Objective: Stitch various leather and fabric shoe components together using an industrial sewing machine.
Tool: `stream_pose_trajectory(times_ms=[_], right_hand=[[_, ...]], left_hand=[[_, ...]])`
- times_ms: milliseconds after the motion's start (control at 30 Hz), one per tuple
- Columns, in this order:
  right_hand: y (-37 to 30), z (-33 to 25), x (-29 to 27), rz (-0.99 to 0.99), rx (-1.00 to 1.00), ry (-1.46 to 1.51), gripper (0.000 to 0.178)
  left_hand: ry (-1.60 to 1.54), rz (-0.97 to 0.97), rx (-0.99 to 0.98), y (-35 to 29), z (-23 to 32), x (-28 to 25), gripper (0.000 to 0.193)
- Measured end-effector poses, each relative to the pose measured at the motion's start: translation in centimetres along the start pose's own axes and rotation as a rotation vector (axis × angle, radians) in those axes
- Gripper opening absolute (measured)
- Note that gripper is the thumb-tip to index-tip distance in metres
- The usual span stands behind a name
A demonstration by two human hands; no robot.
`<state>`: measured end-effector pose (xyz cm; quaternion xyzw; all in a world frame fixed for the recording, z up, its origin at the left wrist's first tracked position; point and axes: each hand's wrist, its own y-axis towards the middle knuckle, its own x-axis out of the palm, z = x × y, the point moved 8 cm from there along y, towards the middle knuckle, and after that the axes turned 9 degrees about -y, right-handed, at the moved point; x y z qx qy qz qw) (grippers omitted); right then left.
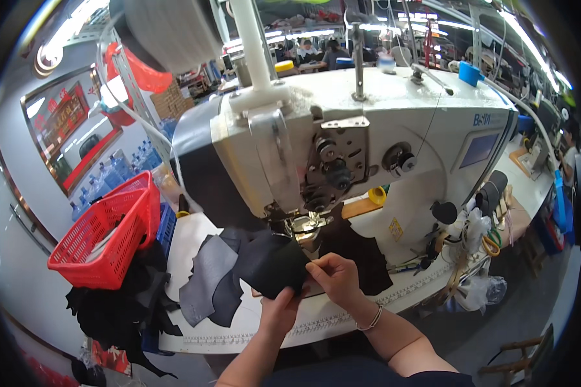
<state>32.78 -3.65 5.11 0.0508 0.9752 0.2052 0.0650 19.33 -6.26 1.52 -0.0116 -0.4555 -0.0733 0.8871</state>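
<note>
A black piece of fabric or leather lies curved in front of the needle area of a large white sewing machine. From below, my left hand grips its near edge, the fingers hidden under the piece. At its right edge, my right hand pinches the material between thumb and forefinger. A bracelet circles my right wrist. Grey cut pieces lie overlapping on the white table to the left. Beyond my right hand, a dark brown-black piece rests beside the machine's foot.
Off the table's left side sits a red plastic basket, with black scraps hanging below it. A printed ruler strip follows the table's front edge. Scissors, plastic bags and a dark roll crowd the right end.
</note>
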Motion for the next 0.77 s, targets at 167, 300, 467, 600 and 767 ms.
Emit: stream_pose_trajectory(times_ms=[167, 300, 467, 600, 767], right_hand=[[-0.2, -0.3, 0.2, -0.081, 0.175, 0.286, 0.009], [-0.1, 0.3, 1.1, -0.083, 0.201, 0.378, 0.011], [0.6, 0.1, 2.2, -0.042, 0.186, 0.460, 0.012], [1.2, -0.3, 2.6, 0.053, 0.191, 0.460, 0.010], [1.0, 0.0, 2.6, 0.082, 0.178, 0.346, 0.011]], left_hand=[[0.174, 0.079, 0.032, 1.0, 1.1, 1.3, 0.027], [0.132, 0.132, 0.018, 1.4, 1.4, 0.9, 0.024], [0.220, 0.067, 0.100, 3.2, 3.5, 1.4, 0.022], [0.581, 0.117, 0.325, 3.1, 6.2, 0.8, 0.044], [1.404, 0.028, 1.197, -2.3, 8.9, 5.7, 0.097]])
